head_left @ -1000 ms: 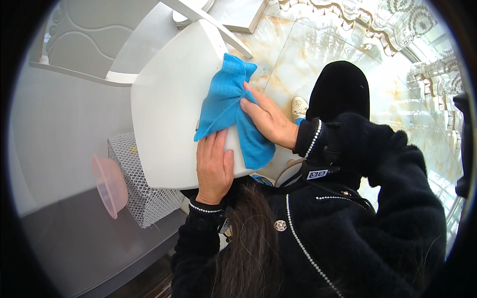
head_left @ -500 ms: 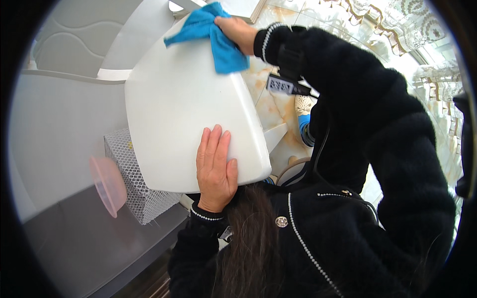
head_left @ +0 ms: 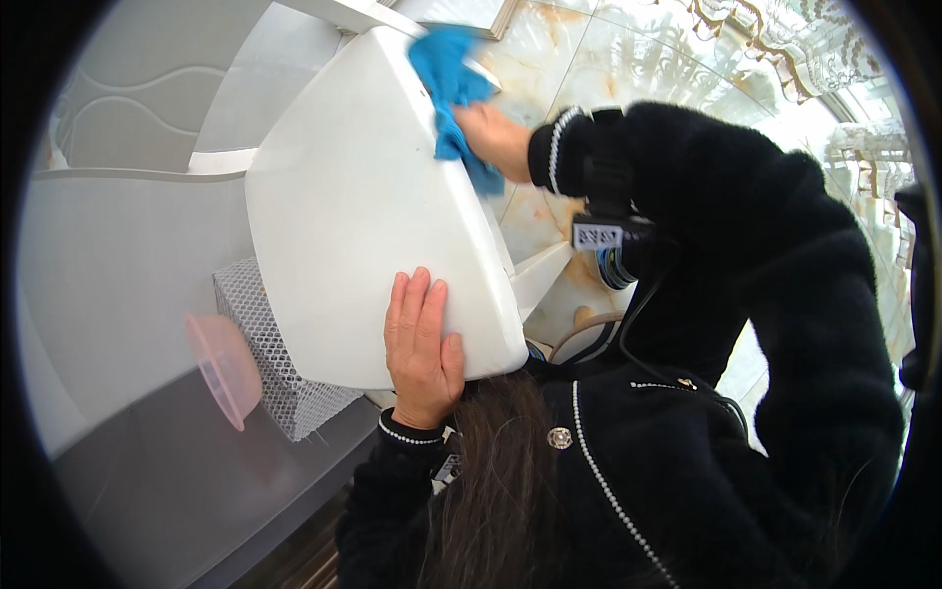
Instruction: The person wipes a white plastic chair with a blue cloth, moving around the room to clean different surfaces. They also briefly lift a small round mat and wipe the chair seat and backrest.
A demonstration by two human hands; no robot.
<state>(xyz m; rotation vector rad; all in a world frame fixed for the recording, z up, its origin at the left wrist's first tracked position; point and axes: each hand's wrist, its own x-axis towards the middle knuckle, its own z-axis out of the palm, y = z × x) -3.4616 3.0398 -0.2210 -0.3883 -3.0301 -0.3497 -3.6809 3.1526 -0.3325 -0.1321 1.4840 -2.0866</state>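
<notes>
A white chair seat [head_left: 334,206] with rounded corners fills the middle of the view. Flat on its near part rests my left hand [head_left: 424,344], fingers stretched out and holding nothing. At the seat's far right edge, my right hand [head_left: 494,135] grips a blue cloth [head_left: 446,74] that is pressed along the side of the seat. The cloth is blurred by motion, and part of it hangs below my fingers. A white chair leg [head_left: 540,275] shows under the right edge.
Left of the seat stand a grey-white mesh box [head_left: 280,353] and a pink plastic bowl [head_left: 226,368], tilted on its side, on a dark grey surface [head_left: 157,481]. Marble-patterned floor tiles [head_left: 545,59] lie to the right, with lace curtains [head_left: 785,44] beyond.
My right hand has moved with the blue cloth from the seat's far top surface nearer and right, onto its right edge. My left hand stays on the seat, which has shifted slightly.
</notes>
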